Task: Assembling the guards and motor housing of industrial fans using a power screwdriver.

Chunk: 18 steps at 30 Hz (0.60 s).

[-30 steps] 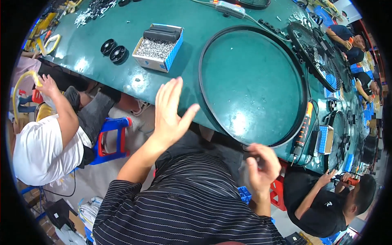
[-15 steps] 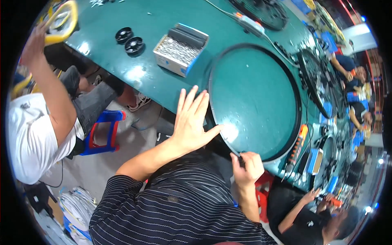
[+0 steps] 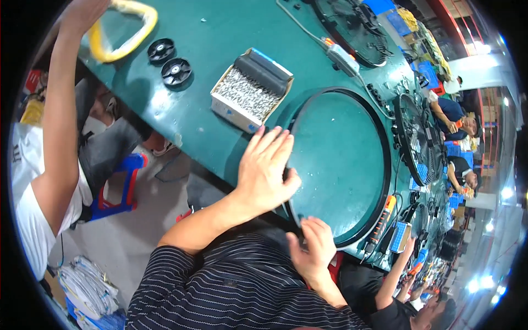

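Pressing large black rubber ring at frame centre: left hand spread flat, right hand pinching its rim; uneven pressure risks popping it off green worktop.

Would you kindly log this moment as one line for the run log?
left hand: flat on black ring | right hand: pinching ring's near edge | screw box: beside ring

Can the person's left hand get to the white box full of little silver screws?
Probably yes. The left hand lies flat on the big black ring on the green table, and the white cardboard box of silver screws sits just beyond its fingertips, with nothing between.
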{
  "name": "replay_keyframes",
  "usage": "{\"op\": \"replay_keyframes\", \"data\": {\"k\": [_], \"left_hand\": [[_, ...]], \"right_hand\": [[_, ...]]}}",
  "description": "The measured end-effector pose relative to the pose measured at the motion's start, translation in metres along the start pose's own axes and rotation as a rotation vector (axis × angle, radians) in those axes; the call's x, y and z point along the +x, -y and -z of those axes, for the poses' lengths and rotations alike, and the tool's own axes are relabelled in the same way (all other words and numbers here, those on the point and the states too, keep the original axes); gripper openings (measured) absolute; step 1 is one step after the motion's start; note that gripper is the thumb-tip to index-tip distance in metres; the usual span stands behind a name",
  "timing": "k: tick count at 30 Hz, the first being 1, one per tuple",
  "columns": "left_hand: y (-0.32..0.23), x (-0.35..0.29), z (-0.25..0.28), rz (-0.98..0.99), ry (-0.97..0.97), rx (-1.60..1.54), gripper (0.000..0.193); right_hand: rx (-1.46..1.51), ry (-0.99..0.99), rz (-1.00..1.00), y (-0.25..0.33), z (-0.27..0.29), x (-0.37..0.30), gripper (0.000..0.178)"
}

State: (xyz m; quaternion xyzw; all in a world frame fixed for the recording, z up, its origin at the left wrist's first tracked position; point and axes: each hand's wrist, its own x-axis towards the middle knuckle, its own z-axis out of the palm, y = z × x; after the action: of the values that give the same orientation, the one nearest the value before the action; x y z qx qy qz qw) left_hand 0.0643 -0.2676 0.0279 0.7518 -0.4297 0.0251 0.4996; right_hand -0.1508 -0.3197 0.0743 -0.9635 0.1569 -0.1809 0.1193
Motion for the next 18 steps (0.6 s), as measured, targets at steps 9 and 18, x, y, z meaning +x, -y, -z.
{"op": "replay_keyframes", "data": {"k": [9, 18], "left_hand": [[0.003, 0.008, 0.0, -0.019, 0.079, 0.002, 0.052], [-0.01, 0.011, -0.007, -0.022, 0.218, 0.05, 0.061]], "right_hand": [[-0.236, -0.076, -0.026, -0.094, 0.067, 0.019, 0.069], [-0.729, -0.241, -0.319, -0.326, 0.2, 0.086, 0.095]]}}
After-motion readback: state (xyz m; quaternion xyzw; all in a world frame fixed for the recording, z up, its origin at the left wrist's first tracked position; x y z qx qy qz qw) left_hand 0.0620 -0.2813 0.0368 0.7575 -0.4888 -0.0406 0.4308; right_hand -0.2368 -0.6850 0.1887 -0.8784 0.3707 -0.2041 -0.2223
